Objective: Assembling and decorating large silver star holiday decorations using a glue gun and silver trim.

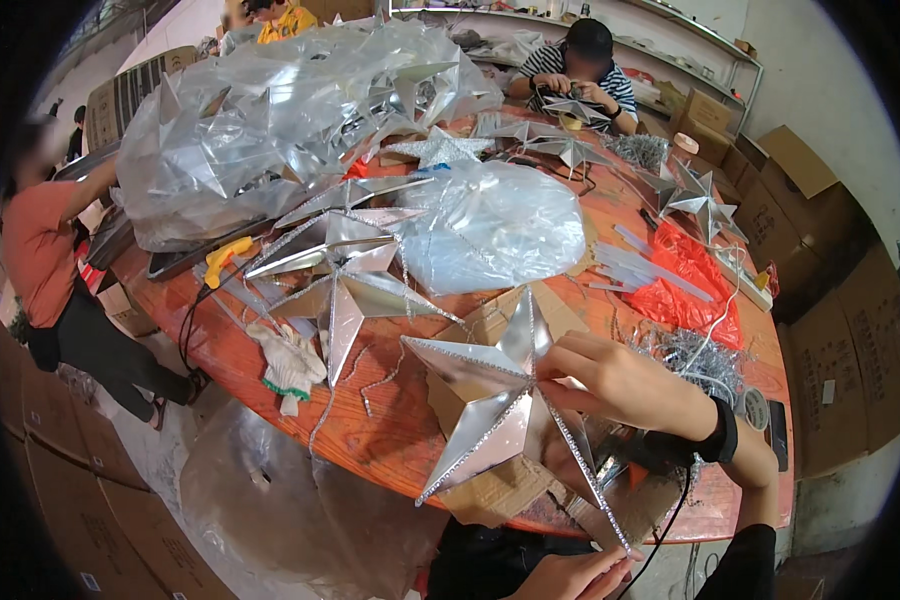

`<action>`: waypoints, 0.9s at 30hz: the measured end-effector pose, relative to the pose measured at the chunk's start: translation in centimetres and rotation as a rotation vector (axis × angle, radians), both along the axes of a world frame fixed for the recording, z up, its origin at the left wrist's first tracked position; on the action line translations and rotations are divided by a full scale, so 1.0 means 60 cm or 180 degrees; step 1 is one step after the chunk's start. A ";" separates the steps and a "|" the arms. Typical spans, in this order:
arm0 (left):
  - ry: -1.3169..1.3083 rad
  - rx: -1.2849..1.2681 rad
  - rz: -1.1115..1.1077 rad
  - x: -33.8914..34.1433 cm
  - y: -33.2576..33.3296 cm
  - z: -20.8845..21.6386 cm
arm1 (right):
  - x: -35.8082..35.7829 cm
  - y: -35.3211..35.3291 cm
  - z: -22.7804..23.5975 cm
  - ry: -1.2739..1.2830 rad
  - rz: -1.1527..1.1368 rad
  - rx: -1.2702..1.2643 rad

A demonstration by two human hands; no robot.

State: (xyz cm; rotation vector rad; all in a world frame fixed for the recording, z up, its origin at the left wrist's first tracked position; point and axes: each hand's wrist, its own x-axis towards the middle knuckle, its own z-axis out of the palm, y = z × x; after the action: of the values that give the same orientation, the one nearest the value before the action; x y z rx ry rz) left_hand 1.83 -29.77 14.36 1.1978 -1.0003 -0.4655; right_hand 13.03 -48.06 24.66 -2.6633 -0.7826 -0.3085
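A shiny silver five-pointed star [495,430] stands tilted over the table's near edge, its ridges lined with sparkling rhinestone trim [576,450]. My left hand [573,576], at the bottom of the view, pinches the tip of the star's lowest point, where the trim ends. At the star's middle, my right hand [615,385] has its fingers drawn together against the ridge. What lies between those fingertips is hidden. Folded brown cardboard [495,495] lies beneath the star. Two more silver stars [342,300] overlap to the left, with loose rhinestone strands [375,382] around them.
A yellow-handled glue gun [228,258], white glove [288,362] and clear plastic bag [495,225] lie on the orange-red table [370,440]. Glue sticks [660,268], a red bag [682,290] and silver tinsel [685,355] sit at right. Co-workers [580,75] are across and at left [45,240].
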 end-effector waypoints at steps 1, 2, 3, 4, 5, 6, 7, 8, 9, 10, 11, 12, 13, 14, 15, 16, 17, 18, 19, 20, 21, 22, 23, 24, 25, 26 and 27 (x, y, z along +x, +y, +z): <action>0.0049 0.0002 -0.0009 0.001 0.000 0.001 | -0.003 0.001 0.002 0.0037 -0.0037 0.0041; 0.0099 0.0004 -0.0018 0.001 0.000 0.003 | -0.006 0.002 0.002 0.0074 -0.0073 0.0082; 0.0127 -0.0012 0.0041 0.002 0.000 0.005 | -0.008 0.001 -0.001 0.0056 -0.0064 0.0092; 0.0159 -0.0040 0.0077 0.001 -0.001 0.007 | -0.013 -0.002 -0.003 0.0042 -0.0077 0.0090; 0.0191 -0.0067 0.0114 0.001 -0.002 0.010 | -0.017 -0.004 -0.005 0.0029 -0.0089 0.0089; 0.0147 0.0049 0.0057 0.003 -0.001 0.012 | -0.020 -0.006 -0.007 -0.0001 -0.0067 0.0068; 0.0098 0.0171 0.0003 0.005 0.000 0.015 | -0.022 -0.008 -0.009 -0.0036 -0.0042 0.0052; 0.0049 0.0293 -0.0050 0.007 0.001 0.016 | -0.024 -0.009 -0.010 -0.0070 -0.0018 0.0037; 0.0059 0.0275 -0.0061 0.007 0.000 0.015 | -0.025 -0.010 -0.010 -0.0085 0.0013 0.0053; 0.0067 0.0261 -0.0066 0.006 0.000 0.014 | -0.025 -0.009 -0.011 -0.0103 0.0049 0.0073; 0.0076 0.0246 -0.0072 0.006 -0.001 0.013 | -0.025 -0.009 -0.010 -0.0120 0.0085 0.0093; 0.0082 0.0234 -0.0058 0.004 -0.001 0.011 | -0.025 -0.010 -0.010 -0.0093 0.0091 0.0085; 0.0087 0.0219 -0.0044 0.003 -0.002 0.008 | -0.025 -0.011 -0.010 -0.0068 0.0096 0.0074; 0.0091 0.0205 -0.0030 0.002 -0.002 0.007 | -0.025 -0.011 -0.010 -0.0043 0.0102 0.0064; 0.0109 0.0201 -0.0045 0.002 -0.002 0.008 | -0.025 -0.011 -0.010 -0.0040 0.0094 0.0071; 0.0128 0.0197 -0.0059 0.002 -0.002 0.010 | -0.026 -0.011 -0.011 -0.0038 0.0088 0.0077; 0.0146 0.0193 -0.0072 0.002 -0.003 0.012 | -0.026 -0.011 -0.011 -0.0035 0.0082 0.0083; 0.0147 0.0171 -0.0054 0.002 -0.003 0.012 | -0.026 -0.012 -0.012 -0.0031 0.0079 0.0085; 0.0152 0.0145 -0.0042 0.001 -0.005 0.011 | -0.026 -0.013 -0.014 -0.0023 0.0071 0.0082; 0.0156 0.0119 -0.0030 0.000 -0.006 0.011 | -0.027 -0.014 -0.015 -0.0015 0.0062 0.0080; 0.0197 0.0132 -0.0060 -0.001 -0.007 0.010 | -0.027 -0.014 -0.014 -0.0024 0.0071 0.0087; 0.0239 0.0147 -0.0088 -0.002 -0.008 0.009 | -0.028 -0.014 -0.014 -0.0032 0.0080 0.0096; 0.0281 0.0162 -0.0116 -0.002 -0.008 0.009 | -0.028 -0.014 -0.014 -0.0040 0.0090 0.0105; 0.0211 0.0202 -0.0112 -0.002 -0.008 0.008 | -0.028 -0.015 -0.015 -0.0045 0.0093 0.0103; 0.0143 0.0241 -0.0113 -0.002 -0.009 0.006 | -0.028 -0.015 -0.015 -0.0050 0.0091 0.0101; 0.0074 0.0279 -0.0112 -0.002 -0.009 0.005 | -0.028 -0.015 -0.016 -0.0055 0.0091 0.0098; 0.0233 0.0413 -0.0172 -0.006 -0.011 0.000 | -0.029 -0.016 -0.016 -0.0063 0.0084 0.0095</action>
State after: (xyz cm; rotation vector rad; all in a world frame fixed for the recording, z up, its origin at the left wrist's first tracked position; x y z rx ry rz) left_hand 1.48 -30.43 14.37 1.2626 -0.9527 -0.6206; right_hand 11.30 -49.02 23.68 -2.6238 -0.8120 -0.3376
